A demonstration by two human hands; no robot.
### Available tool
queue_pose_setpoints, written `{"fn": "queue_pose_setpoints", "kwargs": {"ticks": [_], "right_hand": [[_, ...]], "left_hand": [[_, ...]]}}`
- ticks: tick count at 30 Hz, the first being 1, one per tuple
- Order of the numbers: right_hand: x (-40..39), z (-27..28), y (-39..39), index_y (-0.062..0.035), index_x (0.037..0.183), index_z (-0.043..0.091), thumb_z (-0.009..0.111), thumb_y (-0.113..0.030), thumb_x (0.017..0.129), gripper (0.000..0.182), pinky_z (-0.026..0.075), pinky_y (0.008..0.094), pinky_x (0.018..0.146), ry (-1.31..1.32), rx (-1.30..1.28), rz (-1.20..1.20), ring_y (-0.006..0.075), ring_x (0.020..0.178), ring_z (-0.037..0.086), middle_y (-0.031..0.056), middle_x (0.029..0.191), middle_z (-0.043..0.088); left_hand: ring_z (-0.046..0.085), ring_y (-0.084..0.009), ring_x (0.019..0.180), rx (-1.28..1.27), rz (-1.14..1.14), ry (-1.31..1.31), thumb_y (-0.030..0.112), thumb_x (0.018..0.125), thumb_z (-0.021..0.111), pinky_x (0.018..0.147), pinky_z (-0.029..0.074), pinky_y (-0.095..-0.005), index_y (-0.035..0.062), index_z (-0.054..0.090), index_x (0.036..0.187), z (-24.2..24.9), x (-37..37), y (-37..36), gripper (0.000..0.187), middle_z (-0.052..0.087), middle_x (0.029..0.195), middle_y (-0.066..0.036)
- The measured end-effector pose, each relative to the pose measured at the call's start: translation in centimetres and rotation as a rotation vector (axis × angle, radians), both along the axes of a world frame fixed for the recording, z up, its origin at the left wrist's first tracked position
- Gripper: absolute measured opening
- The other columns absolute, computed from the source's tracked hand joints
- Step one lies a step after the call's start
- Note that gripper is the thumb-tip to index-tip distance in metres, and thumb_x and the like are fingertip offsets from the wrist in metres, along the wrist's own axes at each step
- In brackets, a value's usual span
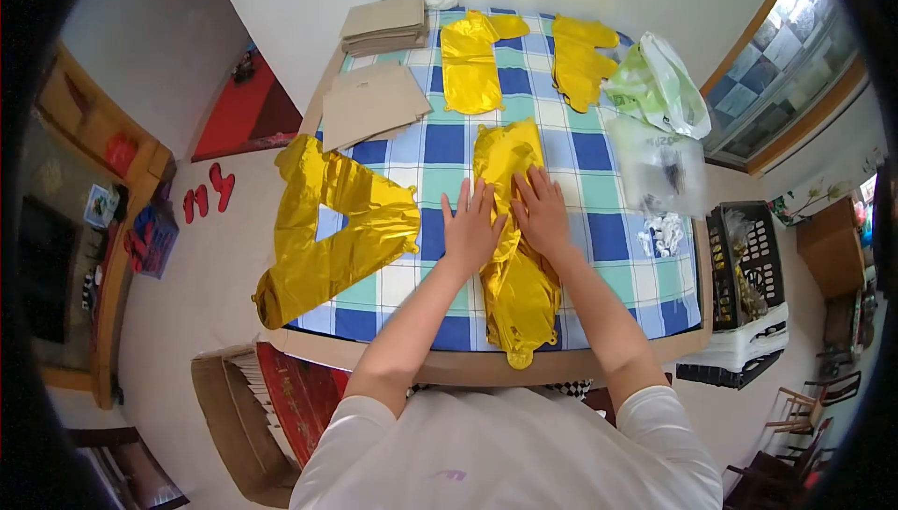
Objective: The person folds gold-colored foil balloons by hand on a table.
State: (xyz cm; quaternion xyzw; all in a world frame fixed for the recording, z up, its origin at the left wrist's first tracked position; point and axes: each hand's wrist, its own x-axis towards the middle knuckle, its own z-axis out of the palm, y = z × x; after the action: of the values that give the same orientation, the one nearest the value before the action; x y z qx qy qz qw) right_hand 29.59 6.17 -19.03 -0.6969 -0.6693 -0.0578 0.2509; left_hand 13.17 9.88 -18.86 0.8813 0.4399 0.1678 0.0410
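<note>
A flat gold foil balloon (520, 300), partly folded lengthwise, lies on the checked tablecloth in front of me. My left hand (472, 228) rests on its left edge, with the palm down and fingers spread. On the upper right side of the same balloon, my right hand (543, 213) lies flat with its fingers stretched out. The balloon's middle is partly covered by both hands. To the left is another flat gold foil balloon (297, 253), shaped like a letter A with a triangular hole.
Two folded gold foil balloons (470, 66) lie at the far side. Cardboard sheets (374, 103) are stacked at the back left. A plastic bag (659, 89), a clear packet (659, 169) and crumpled white bits (664, 234) are at the right. A black crate (748, 244) stands beyond the table.
</note>
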Motion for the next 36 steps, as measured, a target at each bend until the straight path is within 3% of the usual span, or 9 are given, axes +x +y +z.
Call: {"fn": "queue_pose_setpoints", "kwargs": {"ticks": [10,11,14,15,23,26,29,32,36], "right_hand": [[0.1,-0.5,0.2,-0.0162,0.139,0.047,0.051,-0.035,0.094,0.048,0.026,0.0515,0.111,-0.047,-0.04,-0.009,0.0318,0.136,0.035,0.0141,0.145,0.042],[0.2,-0.6,0.2,-0.0162,0.139,0.047,0.051,-0.035,0.095,0.048,0.026,0.0513,0.111,-0.054,-0.047,-0.009,0.0316,0.137,0.035,0.014,0.145,0.042],[0.2,-0.9,0.3,-0.0162,0.139,0.047,0.049,-0.036,0.095,0.048,0.025,0.0508,0.112,-0.064,-0.054,-0.018,0.0309,0.137,0.035,0.0138,0.145,0.042],[0.2,-0.9,0.3,-0.0163,0.139,0.047,0.049,-0.036,0.095,0.048,0.025,0.0507,0.112,-0.061,-0.056,-0.021,0.0306,0.137,0.034,0.0137,0.145,0.041],[0.2,-0.9,0.3,-0.0181,0.139,0.046,0.047,-0.038,0.096,0.047,0.022,0.0493,0.114,-0.059,-0.094,-0.035,0.0272,0.14,0.032,0.0104,0.148,0.039],[0.1,-1.0,0.3,-0.0191,0.139,0.046,0.047,-0.038,0.096,0.047,0.021,0.0486,0.114,-0.071,-0.107,-0.048,0.0267,0.14,0.031,0.0099,0.148,0.038],[0.1,-0.7,0.2,-0.0199,0.139,0.046,0.046,-0.039,0.096,0.046,0.02,0.0484,0.115,-0.05,-0.126,-0.045,0.0263,0.14,0.031,0.0097,0.149,0.038],[0.1,-0.5,0.2,-0.0188,0.14,0.045,0.044,-0.039,0.097,0.048,0.018,0.0491,0.115,-0.026,-0.156,-0.037,0.0257,0.142,0.028,0.0102,0.15,0.036],[0.4,-0.1,0.5,-0.0186,0.14,0.045,0.046,-0.039,0.096,0.048,0.019,0.0491,0.115,0.009,-0.195,-0.025,0.0263,0.141,0.029,0.0112,0.149,0.038]], "left_hand": [[0.02,-0.0295,0.144,-0.044,-0.006,-0.055,0.042,0.097,0.048,0.111,0.013,-0.0612,0.0071,0.037,0.144,0.6,-1.5,-2.0,0.06,0.03,0.152,-0.016],[0.015,-0.0326,0.146,-0.146,-0.041,-0.108,0.041,0.091,0.057,0.112,0.01,-0.0617,0.0083,0.034,0.146,1.1,-2.1,-3.3,0.069,0.023,0.154,-0.02],[0.01,-0.0367,0.146,-0.304,-0.115,-0.037,0.035,0.08,0.067,0.112,0.008,-0.0628,0.008,0.031,0.147,4.7,-4.2,-8.1,0.081,0.017,0.155,-0.023],[0.008,-0.0395,0.146,-0.329,-0.132,-0.02,0.025,0.071,0.07,0.111,0.006,-0.0639,0.0075,0.03,0.148,4.7,-4.9,-9.2,0.088,0.014,0.155,-0.024],[0.009,-0.0414,0.145,-0.395,-0.067,-0.106,0.013,0.071,0.063,0.111,0.007,-0.0639,0.0071,0.027,0.149,4.5,-9.2,-15.1,0.086,0.014,0.154,-0.025],[0.015,-0.0408,0.144,-0.358,-0.055,-0.22,0.01,0.073,0.061,0.112,0.01,-0.0616,0.0063,0.034,0.145,4.7,-9.6,-15.5,0.077,0.022,0.153,-0.023],[0.025,-0.0377,0.141,-0.247,-0.299,-0.268,0.007,0.076,0.06,0.113,0.015,-0.0582,0.0057,0.046,0.136,4.4,-9.9,-15.5,0.062,0.035,0.146,-0.019],[0.032,-0.0345,0.138,-0.235,-0.484,-0.132,0.006,0.076,0.062,0.113,0.02,-0.0566,0.0055,0.054,0.127,4.9,-9.1,-16.4,0.052,0.043,0.139,-0.017],[0.049,-0.031,0.12,-0.132,-0.469,-0.203,0.005,0.075,0.065,0.107,0.032,-0.053,0.007,0.064,0.112,3.7,-8.5,-15.6,0.036,0.057,0.122,-0.011]]}}
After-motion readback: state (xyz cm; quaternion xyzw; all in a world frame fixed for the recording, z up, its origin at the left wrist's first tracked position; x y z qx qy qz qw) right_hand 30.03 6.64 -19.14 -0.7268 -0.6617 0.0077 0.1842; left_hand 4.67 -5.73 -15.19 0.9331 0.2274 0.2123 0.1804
